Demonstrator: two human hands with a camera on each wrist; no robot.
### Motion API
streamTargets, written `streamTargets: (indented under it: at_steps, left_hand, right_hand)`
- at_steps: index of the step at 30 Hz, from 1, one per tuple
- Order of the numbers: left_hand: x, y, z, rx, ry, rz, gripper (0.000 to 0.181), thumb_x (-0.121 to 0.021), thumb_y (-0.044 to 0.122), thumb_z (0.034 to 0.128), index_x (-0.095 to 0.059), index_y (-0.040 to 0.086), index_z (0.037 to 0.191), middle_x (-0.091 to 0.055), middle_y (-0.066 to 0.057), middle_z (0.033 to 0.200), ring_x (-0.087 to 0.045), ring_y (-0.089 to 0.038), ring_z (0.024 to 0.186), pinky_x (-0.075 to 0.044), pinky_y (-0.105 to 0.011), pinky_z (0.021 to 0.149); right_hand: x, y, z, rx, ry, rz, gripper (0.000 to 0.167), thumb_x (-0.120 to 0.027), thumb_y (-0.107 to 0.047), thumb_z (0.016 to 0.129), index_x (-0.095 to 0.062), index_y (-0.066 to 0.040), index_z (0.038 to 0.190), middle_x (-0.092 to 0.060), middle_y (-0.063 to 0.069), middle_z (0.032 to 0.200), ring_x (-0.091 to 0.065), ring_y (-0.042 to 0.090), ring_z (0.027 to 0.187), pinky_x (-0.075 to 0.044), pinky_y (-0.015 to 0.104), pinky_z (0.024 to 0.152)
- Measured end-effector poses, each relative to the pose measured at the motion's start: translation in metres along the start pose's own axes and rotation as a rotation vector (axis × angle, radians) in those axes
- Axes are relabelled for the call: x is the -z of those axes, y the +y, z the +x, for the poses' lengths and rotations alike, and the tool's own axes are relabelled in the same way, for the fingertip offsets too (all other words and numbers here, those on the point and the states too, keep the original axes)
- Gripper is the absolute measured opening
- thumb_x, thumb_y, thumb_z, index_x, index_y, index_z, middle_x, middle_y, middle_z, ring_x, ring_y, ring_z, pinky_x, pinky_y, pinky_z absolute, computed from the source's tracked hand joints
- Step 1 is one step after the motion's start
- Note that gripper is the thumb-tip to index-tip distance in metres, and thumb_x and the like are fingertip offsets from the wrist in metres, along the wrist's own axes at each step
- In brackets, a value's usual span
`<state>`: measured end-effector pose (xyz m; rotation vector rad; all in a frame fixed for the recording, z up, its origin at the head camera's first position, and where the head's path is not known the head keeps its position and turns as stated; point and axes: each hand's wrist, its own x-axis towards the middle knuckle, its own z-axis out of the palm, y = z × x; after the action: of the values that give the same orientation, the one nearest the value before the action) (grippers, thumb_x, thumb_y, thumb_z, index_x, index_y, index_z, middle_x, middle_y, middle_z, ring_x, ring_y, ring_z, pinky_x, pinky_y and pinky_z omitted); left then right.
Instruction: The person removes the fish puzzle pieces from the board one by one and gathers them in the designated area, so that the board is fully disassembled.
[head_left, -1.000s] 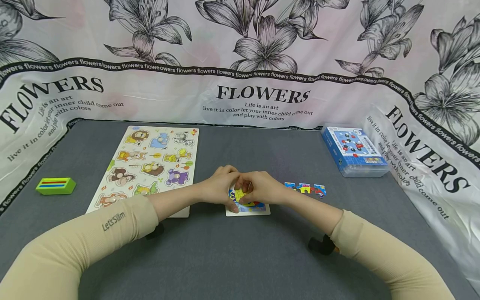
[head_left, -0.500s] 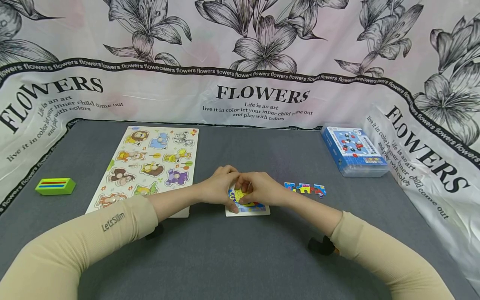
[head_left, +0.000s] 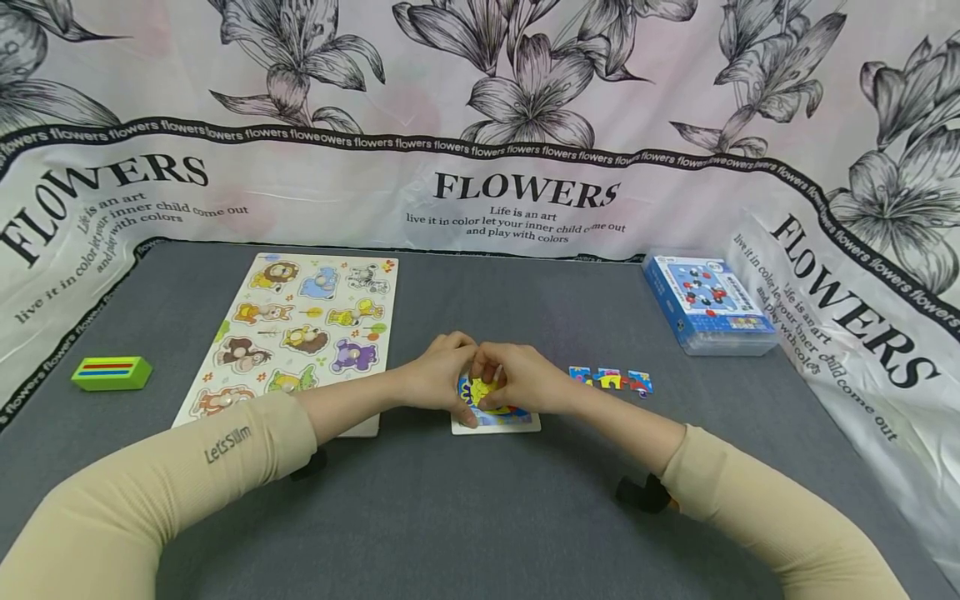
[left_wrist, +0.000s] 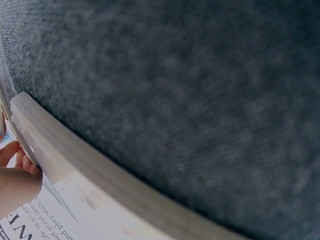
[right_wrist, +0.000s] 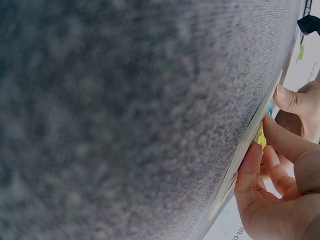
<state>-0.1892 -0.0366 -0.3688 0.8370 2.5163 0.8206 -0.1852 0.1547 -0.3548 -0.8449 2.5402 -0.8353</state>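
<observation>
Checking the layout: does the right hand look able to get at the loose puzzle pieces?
Likely yes: the puzzle pieces lie beyond the right forearm, nothing on top, though the right hand works at the puzzle board.

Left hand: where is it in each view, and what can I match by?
Head: left hand just below centre, beside the right hand.
Left wrist: left hand at the lower-left edge.
Right wrist: left hand at the right edge, above the right hand.
Shared landmark: white lettered backdrop.
</observation>
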Motion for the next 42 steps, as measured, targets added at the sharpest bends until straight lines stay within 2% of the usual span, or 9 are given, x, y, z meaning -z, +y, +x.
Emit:
streamTargets:
  at_steps: [7, 14, 24, 31, 36, 42]
  left_hand:
    - [0.000, 0.001, -0.001, 0.007, 0.004, -0.003, 0.082, -0.093, 0.033, 0.0649, -0.054, 0.004, 0.132, -0.041, -0.014, 0.145, -0.034, -0.032, 0.132, -0.035, -0.048, 0.111]
    - [0.000, 0.002, -0.001, 0.018, 0.006, 0.002, 0.086, -0.093, 0.033, 0.0645, -0.053, 0.004, 0.135, -0.041, -0.014, 0.146, -0.034, -0.031, 0.132, -0.036, -0.048, 0.111]
    - [0.001, 0.002, -0.002, 0.018, 0.003, 0.003, 0.085, -0.093, 0.033, 0.0656, -0.053, 0.004, 0.134, -0.040, -0.013, 0.146, -0.034, -0.031, 0.132, -0.036, -0.048, 0.112]
    - [0.001, 0.003, -0.001, 0.008, 0.006, 0.017, 0.092, -0.093, 0.033, 0.0652, -0.049, 0.005, 0.141, -0.043, -0.013, 0.143, -0.036, -0.030, 0.129, -0.037, -0.046, 0.108]
    - [0.001, 0.003, 0.000, 0.009, 0.005, 0.036, 0.097, -0.092, 0.033, 0.0652, -0.045, 0.004, 0.145, -0.042, -0.014, 0.143, -0.036, -0.030, 0.129, -0.039, -0.043, 0.103]
    - [0.001, 0.005, 0.000, 0.007, 0.004, 0.042, 0.097, -0.092, 0.033, 0.0652, -0.045, 0.004, 0.146, -0.042, -0.014, 0.143, -0.036, -0.030, 0.129, -0.039, -0.042, 0.102]
  right_hand:
    - [0.000, -0.001, -0.001, 0.001, 0.005, 0.015, 0.032, -0.082, -0.010, 0.079, -0.061, -0.012, 0.102, -0.067, 0.004, 0.094, -0.063, 0.011, 0.080, -0.053, 0.023, 0.070]
    - [0.002, -0.002, 0.002, -0.004, 0.032, 0.012, 0.017, -0.076, -0.010, 0.085, -0.065, -0.013, 0.097, -0.069, 0.001, 0.083, -0.062, 0.007, 0.076, -0.052, 0.022, 0.069]
    - [0.008, 0.001, 0.002, -0.016, -0.014, 0.100, 0.014, -0.071, -0.010, 0.089, -0.064, -0.013, 0.101, -0.067, 0.003, 0.084, -0.060, 0.010, 0.072, -0.052, 0.024, 0.067]
    - [0.023, 0.005, -0.005, -0.074, -0.005, 0.154, 0.015, -0.070, -0.010, 0.088, -0.066, -0.015, 0.102, -0.064, 0.002, 0.082, -0.060, 0.014, 0.076, -0.052, 0.027, 0.073]
    - [0.035, 0.011, -0.014, -0.103, 0.021, 0.183, 0.016, -0.071, -0.008, 0.088, -0.067, -0.011, 0.104, -0.065, 0.004, 0.087, -0.060, 0.016, 0.080, -0.052, 0.027, 0.074]
    - [0.048, 0.023, -0.026, -0.137, 0.052, 0.163, 0.016, -0.071, -0.010, 0.089, -0.069, -0.012, 0.104, -0.066, 0.007, 0.094, -0.062, 0.016, 0.081, -0.054, 0.029, 0.072]
